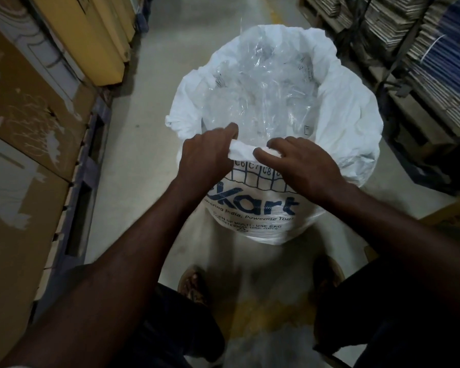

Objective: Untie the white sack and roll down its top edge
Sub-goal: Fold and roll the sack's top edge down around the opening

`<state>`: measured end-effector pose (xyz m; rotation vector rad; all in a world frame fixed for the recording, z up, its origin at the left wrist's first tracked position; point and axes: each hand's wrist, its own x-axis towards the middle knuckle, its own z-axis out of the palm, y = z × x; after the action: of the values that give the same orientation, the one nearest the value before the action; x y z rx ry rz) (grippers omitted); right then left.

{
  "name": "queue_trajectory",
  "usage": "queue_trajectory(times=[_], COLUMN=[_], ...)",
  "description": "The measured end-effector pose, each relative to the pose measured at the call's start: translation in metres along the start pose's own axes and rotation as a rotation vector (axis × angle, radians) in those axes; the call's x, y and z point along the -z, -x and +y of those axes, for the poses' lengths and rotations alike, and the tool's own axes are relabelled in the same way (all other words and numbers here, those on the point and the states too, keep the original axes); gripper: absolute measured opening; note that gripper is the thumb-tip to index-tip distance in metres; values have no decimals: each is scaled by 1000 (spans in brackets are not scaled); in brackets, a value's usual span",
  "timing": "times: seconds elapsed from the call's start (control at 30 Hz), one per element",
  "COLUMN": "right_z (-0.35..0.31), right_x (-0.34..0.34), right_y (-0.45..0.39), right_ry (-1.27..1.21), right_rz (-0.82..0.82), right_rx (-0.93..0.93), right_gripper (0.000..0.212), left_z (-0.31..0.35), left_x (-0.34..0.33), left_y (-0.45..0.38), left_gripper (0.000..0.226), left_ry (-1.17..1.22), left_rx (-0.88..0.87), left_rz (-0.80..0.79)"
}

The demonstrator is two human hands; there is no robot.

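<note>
Sack (351,123) stands open, near rim bunched inside closed left grip (207,152) and right grip (300,162).

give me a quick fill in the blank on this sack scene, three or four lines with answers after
1. The mouth of the white woven sack is ____, not tied.
2. Both the left hand and the right hand grip the sack's rolled ____ edge.
3. Inside the sack lies crumpled ____ plastic film.
4. The large lettering on the sack's side is printed in ____.

Missing words: open; near; clear; blue
</note>
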<state>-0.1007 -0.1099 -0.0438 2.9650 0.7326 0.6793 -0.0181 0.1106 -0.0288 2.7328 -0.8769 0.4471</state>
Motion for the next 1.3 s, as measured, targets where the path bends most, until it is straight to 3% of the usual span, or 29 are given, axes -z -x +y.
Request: queue_trajectory(times=[0.1,0.2,0.27,0.37,0.47,0.57,0.63,0.7,0.77,0.83,0.97,1.1,1.2,1.3], right_z=[-3,0,-1,-7,-16,-11,-5,-6,-13,-19,-30,-18,2,9], right_x=[-3,-2,-3,-2,0,4,5,4,2,-1,-4,2,6,3], right_y=[3,3,2,4,9,5,6,7,6,3,0,9,20,19], right_ry=[10,26,1,-80,-235,-444,-435,-350,-276,-203,-91,-230,-220,-155], right_rz=[-1,0,-10,-92,-159,-215,-244,-228,-164,-115,-48,-299,-296,-183], right_rx=[-53,-111,-146,-156,-177,-304,-324,-292,-225,-170,-123,-157,-201,-229], right_gripper=[51,54,64,76,78,64,45,41,48,50,44,73,71,54], left_z=[1,-4,-7,-16,-17,1,10,10,5,-1,-6,4,9,17], left_x=[3,14,20,17,10,-4,-9,-5,4,13,10,-6,-11,-15], left_y=[1,-5,-4,1,7,19,21,16,10,9,5,13,20,19], left_gripper=[19,39,51,42,21,27,31,42,63,57,23,11,22,35], left_ry=[-43,260,437,432,366,174,98,155,284,454,423,139,12,3], left_rx=[-15,-52,-10,-26,-31,-46,-94,-107,-104,-72,-73,-87,-164,-139], left_rz=[-156,-482,-599,-556,-379,-187,-156,-307,-589,-716,-496,-274,-97,-147])
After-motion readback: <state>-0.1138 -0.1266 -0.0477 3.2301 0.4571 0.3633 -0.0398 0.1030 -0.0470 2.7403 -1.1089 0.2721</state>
